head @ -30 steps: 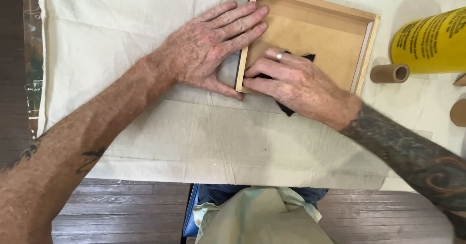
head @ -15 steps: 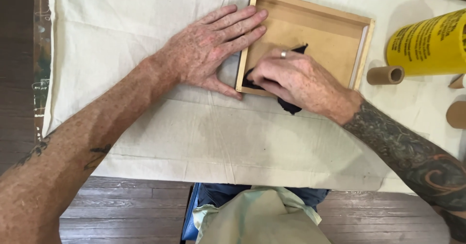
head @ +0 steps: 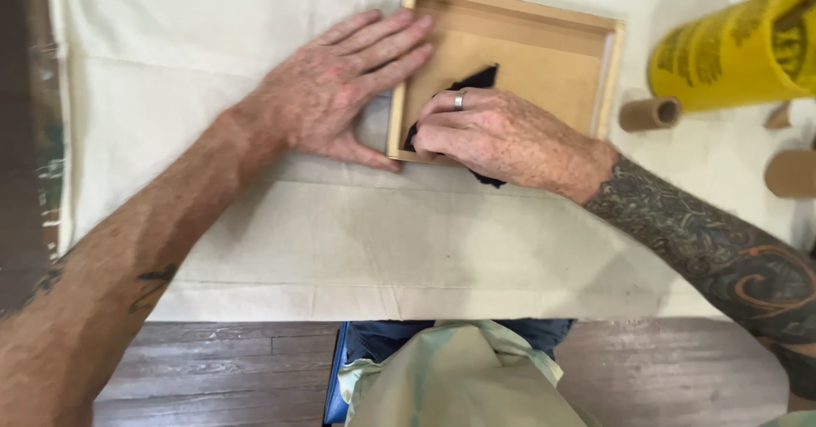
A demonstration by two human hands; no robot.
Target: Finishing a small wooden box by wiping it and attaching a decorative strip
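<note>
Wooden shallow tray (head: 609, 70) on cloth-covered bench (head: 212, 96) | left hand (head: 340, 96) spread flat, bracing its edge | right hand (head: 501, 134) pinching black rag (head: 476, 80), rubbing near-left inside corner | far side seemingly unwiped.

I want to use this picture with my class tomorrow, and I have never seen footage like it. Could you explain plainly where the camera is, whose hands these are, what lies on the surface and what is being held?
There is no machine here: the camera sits on a person's head and looks down at their own two bare hands. The left hand lies flat on a pale cloth covering the work surface, its fingers pressed against the left side of a shallow wooden frame. The right hand, with a ring and a tattooed forearm, presses a dark rag into the frame's near left corner. At the right lie a yellow cylinder on its side and small cardboard tubes. A dark wooden floor shows below.
</note>
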